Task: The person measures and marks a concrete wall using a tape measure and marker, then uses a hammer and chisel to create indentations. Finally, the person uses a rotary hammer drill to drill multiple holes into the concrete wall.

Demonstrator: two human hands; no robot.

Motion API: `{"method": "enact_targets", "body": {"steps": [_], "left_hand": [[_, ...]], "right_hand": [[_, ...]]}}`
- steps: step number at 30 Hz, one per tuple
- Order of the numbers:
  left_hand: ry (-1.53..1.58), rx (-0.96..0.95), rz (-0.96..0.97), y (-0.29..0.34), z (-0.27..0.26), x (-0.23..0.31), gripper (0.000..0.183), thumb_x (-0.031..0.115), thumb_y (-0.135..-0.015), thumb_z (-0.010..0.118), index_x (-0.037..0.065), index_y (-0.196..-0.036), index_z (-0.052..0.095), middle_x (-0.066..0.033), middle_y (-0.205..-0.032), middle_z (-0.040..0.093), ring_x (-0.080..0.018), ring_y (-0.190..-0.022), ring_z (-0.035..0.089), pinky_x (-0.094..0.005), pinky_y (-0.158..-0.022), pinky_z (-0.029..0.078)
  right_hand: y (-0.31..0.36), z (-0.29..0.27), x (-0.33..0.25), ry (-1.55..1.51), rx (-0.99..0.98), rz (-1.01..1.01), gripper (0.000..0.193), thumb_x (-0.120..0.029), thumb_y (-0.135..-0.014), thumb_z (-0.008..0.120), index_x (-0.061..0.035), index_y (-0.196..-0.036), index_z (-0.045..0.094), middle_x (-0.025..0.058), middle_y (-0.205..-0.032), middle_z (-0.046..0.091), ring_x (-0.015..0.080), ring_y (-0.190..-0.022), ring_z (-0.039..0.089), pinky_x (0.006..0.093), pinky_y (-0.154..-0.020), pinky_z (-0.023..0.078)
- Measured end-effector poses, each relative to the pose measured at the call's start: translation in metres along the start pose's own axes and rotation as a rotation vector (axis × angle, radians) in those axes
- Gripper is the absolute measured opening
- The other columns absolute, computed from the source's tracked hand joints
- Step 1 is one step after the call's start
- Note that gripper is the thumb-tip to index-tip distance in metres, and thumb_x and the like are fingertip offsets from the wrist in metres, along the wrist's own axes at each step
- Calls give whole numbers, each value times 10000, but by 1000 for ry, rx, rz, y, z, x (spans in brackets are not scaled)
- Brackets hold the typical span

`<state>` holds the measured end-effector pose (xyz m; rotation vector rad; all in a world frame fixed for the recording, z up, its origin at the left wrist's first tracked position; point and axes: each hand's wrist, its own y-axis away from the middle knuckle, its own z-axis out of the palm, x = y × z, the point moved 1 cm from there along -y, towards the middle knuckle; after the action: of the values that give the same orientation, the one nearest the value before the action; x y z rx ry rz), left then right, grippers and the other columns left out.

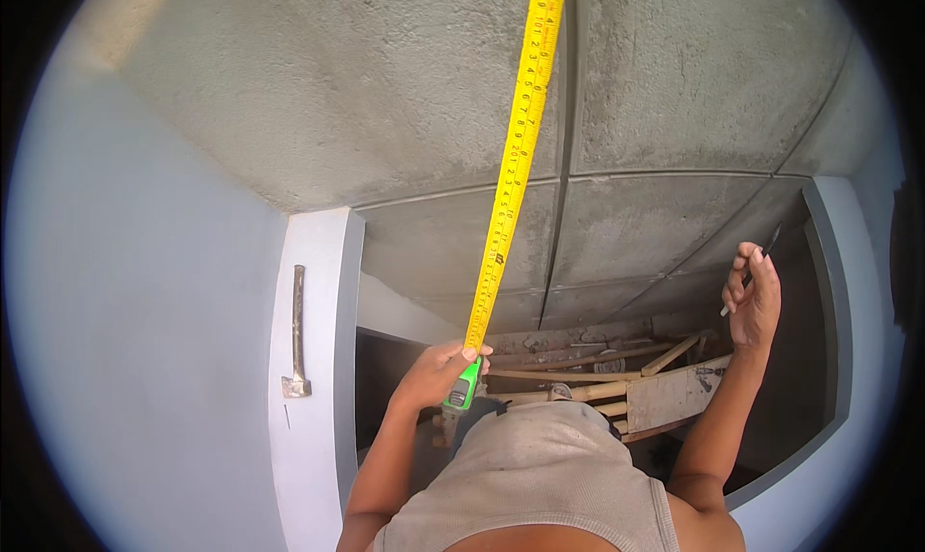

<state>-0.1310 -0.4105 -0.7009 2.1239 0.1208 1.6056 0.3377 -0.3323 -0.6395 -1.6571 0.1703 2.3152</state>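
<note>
At the left of the frame, a hammer (298, 330) lies along the white ledge (314, 244), head toward the bottom, with a thin nail (286, 416) just below it. At lower centre, the left hand (432, 376) is closed around the green tape measure (463, 386); its thumb presses the yellow blade (520, 128) where the blade leaves the case. The blade extends from these fingers to the top edge, covering a strip of the grey concrete panels (665, 70). Right of the case, wooden poles and a board (665, 400) lie at lower centre; the person's shirt (549, 456) blocks the view of their near part. At the right, the right hand (753, 302) is raised, fingers curled around a slim pen (775, 236), well apart from the tape measure.
</note>
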Motion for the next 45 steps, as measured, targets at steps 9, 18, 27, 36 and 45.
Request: {"method": "enact_targets", "body": {"steps": [9,18,27,36,45], "left_hand": [[174,598,539,-37,-219,122,463,423,-1101,512,11,-1198,701,-80,-959,719,-161,-905,702,-321,-828,559],[-42,1070,782,-62,-452,190,397,372,-1101,510,39,-1097,726,-23,-844,658,-102,-726,594,-300,-692,507],[42,1032,766,-57,-484,218,428,390,-1077,499,38,-1016,736,-55,-765,594,-173,-737,566,-379,-722,476],[158,921,852,-38,-485,239,388,373,-1082,517,45,-1003,710,-18,-800,563,-120,-724,520,-340,-688,465],[134,978,752,-23,-490,260,418,373,-1076,486,32,-955,697,-108,-835,650,-234,-786,620,-416,-758,498]], "right_hand": [[9,62,-24,196,42,-252,254,-276,-1066,601,-43,-1159,639,-15,-837,584,51,-548,471,215,-437,365],[18,199,-107,417,-99,-517,311,-336,-1129,455,-88,-1282,563,-38,-673,485,10,-449,364,185,-383,273],[31,330,-130,483,-177,-681,248,-307,-1114,511,-89,-1217,569,-33,-670,529,13,-480,436,181,-412,326],[48,459,-124,445,-532,-769,265,-186,-1101,517,-50,-1325,559,-31,-710,546,4,-517,422,185,-442,351],[78,531,-160,479,-616,-1039,283,-71,-1076,464,-10,-1322,591,32,-871,609,11,-551,481,202,-453,396]]}}
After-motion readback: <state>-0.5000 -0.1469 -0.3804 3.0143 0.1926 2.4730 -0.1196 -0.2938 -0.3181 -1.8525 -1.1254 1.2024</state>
